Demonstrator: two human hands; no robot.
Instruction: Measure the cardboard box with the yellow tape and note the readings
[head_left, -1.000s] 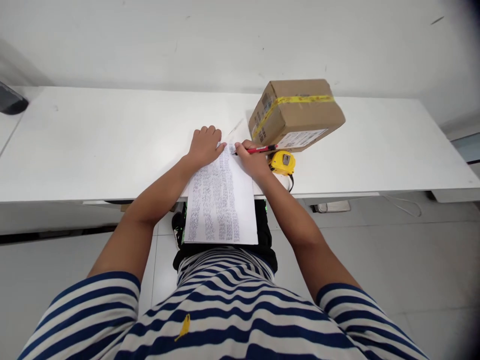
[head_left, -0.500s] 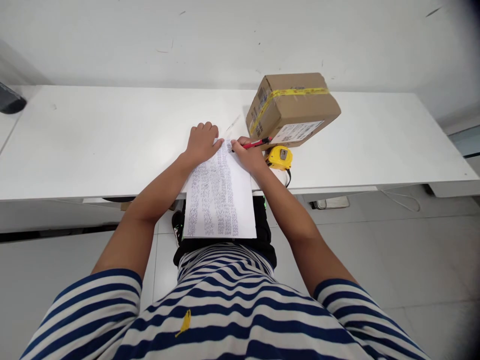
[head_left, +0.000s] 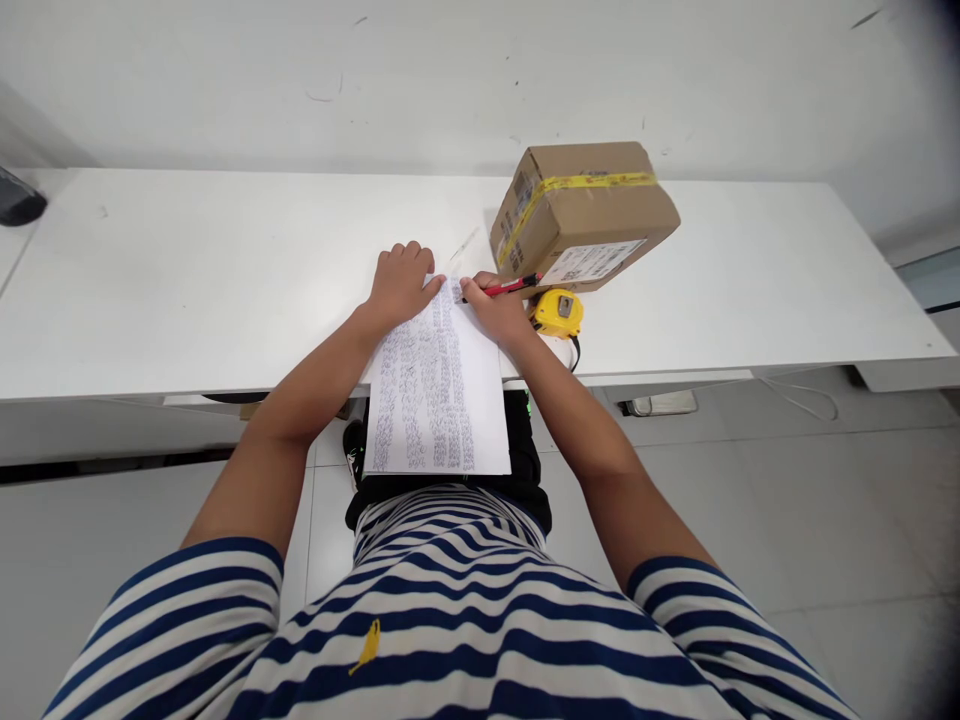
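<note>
Two sleeves [head_left: 202, 610]: short, striped blue and white, at either lower side of my view, my bare arms [head_left: 281, 430] reaching forward out of them.
My shirt [head_left: 450, 640]: the same stripes across my front, with a small yellow mark [head_left: 367, 648] left of the middle.
Trousers [head_left: 523, 440]: black, showing around the near end of the paper [head_left: 435, 390].
The paper: white, its far part lying on the worktop [head_left: 750, 270], its near part jutting out over the front edge above my trousers; columns of small handwriting run down it — too small for me to read.
Left hand [head_left: 401, 283]: laid palm down at the paper's far left, unclenched, fingers a little bent, thumb pointing inward at the top edge.
Right hand [head_left: 495, 308]: closed around the pen [head_left: 517, 284] at the paper's far right.
The pen: red and black, slanted, writing end toward the rightmost column; whether its tip touches, I can't tell.
Tape measure [head_left: 559, 313]: yellow, just right of my right hand, a black strap [head_left: 576, 355] trailing toward the worktop's front edge.
Cardboard box [head_left: 596, 215]: brown, behind the tape measure, turned at an angle — yellow tape [head_left: 600, 181] across its top, a white label [head_left: 592, 261] facing me.
Wall [head_left: 420, 90]: pale, scuffed, along the worktop's far side.
</note>
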